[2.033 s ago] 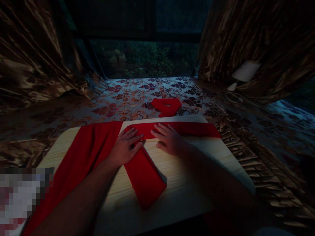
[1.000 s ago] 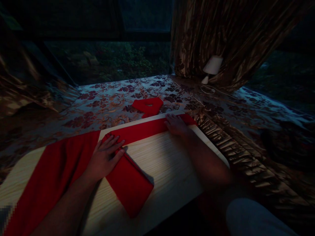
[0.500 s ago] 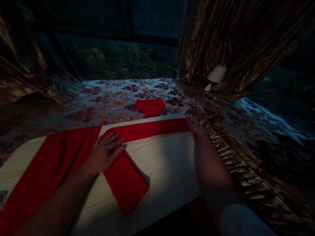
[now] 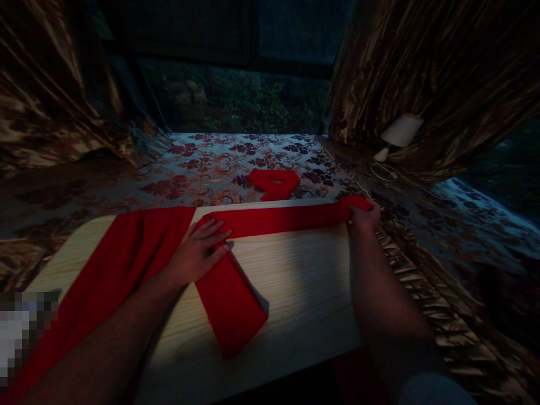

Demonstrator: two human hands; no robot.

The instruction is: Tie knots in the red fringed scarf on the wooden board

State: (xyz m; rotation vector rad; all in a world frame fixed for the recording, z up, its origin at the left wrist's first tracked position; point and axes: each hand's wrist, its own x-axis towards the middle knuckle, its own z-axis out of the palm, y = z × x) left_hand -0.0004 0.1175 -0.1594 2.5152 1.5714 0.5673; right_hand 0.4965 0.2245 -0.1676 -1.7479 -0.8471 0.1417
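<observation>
A long band of red cloth (image 4: 278,219) runs along the far edge of a pale wooden board (image 4: 295,275). My right hand (image 4: 366,215) is closed round its right end, which bulges up over the board's right edge. Flat on the left part of the band lies my left hand (image 4: 198,250), fingers stretched and slightly apart. From under it a folded red flap (image 4: 232,304) slants towards me. A wider, wrinkled red cloth piece (image 4: 139,242) covers the board's left side, beneath my left forearm. Whether these pieces join under the hand is hidden.
Beyond the board, a looped red cloth piece (image 4: 276,183) lies on a flower-patterned cover (image 4: 202,163). A small white lamp (image 4: 403,129) with a cord stands at the back right. Brown curtains (image 4: 371,73) flank a dark window. A pixelated patch hides the lower left corner.
My right hand has moved right, and the band's end now bulges up in its grip past the board's edge. My left hand stays on the cloth. The view has turned slightly left.
</observation>
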